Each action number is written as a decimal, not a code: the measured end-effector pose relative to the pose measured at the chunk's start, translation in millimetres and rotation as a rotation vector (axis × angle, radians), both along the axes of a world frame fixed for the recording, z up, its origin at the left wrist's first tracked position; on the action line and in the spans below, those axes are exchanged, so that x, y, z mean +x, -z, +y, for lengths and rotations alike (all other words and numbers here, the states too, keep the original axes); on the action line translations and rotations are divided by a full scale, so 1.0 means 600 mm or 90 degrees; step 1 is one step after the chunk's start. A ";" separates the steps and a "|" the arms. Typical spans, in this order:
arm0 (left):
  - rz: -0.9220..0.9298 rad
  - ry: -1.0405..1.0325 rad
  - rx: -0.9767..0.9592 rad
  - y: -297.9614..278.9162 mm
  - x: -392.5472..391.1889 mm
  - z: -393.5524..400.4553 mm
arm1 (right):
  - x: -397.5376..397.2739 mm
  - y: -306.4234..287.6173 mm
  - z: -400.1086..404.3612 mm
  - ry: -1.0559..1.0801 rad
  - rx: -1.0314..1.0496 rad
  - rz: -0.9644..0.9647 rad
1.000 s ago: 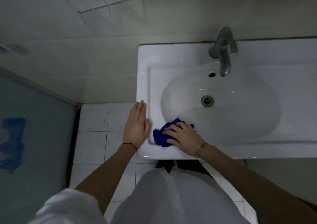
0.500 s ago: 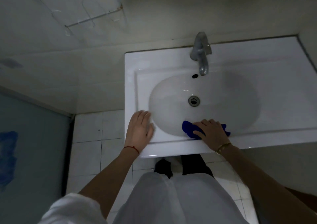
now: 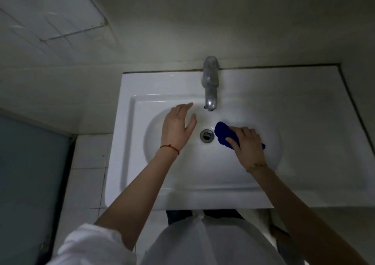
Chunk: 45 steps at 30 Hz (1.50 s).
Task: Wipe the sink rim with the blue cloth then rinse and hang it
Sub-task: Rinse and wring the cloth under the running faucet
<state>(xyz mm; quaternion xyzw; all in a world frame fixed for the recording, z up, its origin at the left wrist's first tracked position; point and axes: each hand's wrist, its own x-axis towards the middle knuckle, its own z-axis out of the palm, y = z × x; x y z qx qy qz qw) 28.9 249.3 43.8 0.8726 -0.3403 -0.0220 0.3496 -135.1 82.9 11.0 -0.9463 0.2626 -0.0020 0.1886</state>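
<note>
Two hands over the basin, and the cloth (image 3: pixel 222 133) sits inside the bowl, just right of the drain (image 3: pixel 207 135), pinned under the right hand (image 3: pixel 248 145). Fingers curl down over it, so that grip is clamped on the cloth. It's bunched into a rough oblong; the long axis runs from upper left near the drain to lower right, where a small blue end pokes out past the hand. The rounded end points toward the tap (image 3: pixel 210 88).

Left hand (image 3: pixel 177 129) hovers with fingers spread and straight, holding nothing, fingertips close to the spout. My guess is it's going for the tap to start the rinse.

What could go wrong: the cloth isn't under the spout, it's off to the right, so water would miss it unless it gets slid over. It's also right beside the open drain, so a loose corner could sag into the hole. And the sink (image 3: pixel 129 139) looks glossy, so a wet cloth may skate around if the grip loosens.
</note>
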 end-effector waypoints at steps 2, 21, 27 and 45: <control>0.025 -0.024 -0.028 -0.010 0.007 -0.046 | 0.012 0.005 -0.026 -0.012 0.011 -0.009; 0.163 -0.038 -0.184 -0.018 0.056 -0.148 | 0.074 0.044 -0.053 -0.021 0.012 -0.068; 0.159 -0.024 -0.191 -0.036 0.072 -0.156 | 0.080 0.051 -0.034 0.004 0.011 -0.065; 0.866 -0.316 -0.241 0.151 -0.012 -0.100 | 0.142 0.120 0.037 -0.018 0.034 -0.125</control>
